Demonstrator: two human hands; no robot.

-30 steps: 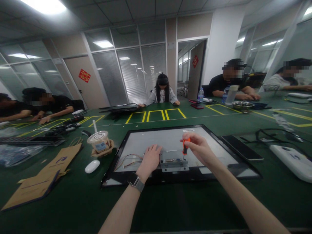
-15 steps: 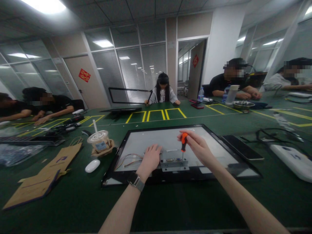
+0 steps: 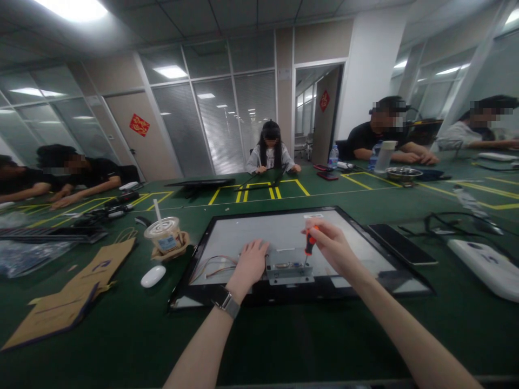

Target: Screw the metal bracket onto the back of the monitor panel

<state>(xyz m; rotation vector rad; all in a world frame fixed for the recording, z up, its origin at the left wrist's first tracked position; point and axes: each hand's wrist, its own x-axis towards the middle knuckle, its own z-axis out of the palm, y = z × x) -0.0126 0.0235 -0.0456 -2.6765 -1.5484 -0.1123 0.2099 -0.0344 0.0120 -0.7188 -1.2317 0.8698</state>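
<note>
A display panel (image 3: 239, 232) with a black frame and a pale back lies flat on the table before me. On its near half sits a metal bracket (image 3: 290, 274) with connector ports. My right hand (image 3: 331, 243) is closed around the orange-and-black handle of a screwdriver (image 3: 311, 241). Its shaft points down, slightly tilted, with the tip at the bracket's right part. My left hand (image 3: 252, 260) rests with fingers spread at the bracket's left side. Thin coloured wires (image 3: 213, 265) run over the panel left of that hand.
Left of the panel stand a drink cup (image 3: 165, 237) in a carton holder and a white mouse (image 3: 153, 276), with a paper bag (image 3: 77, 292) beyond. A black phone (image 3: 401, 244) and a white device (image 3: 484, 270) lie to the right. Several people sit around the green table (image 3: 263, 346).
My right hand and the screwdriver have shifted slightly right, and the handle leans more. My left hand stays put. The person opposite has lowered a black frame to the table.
</note>
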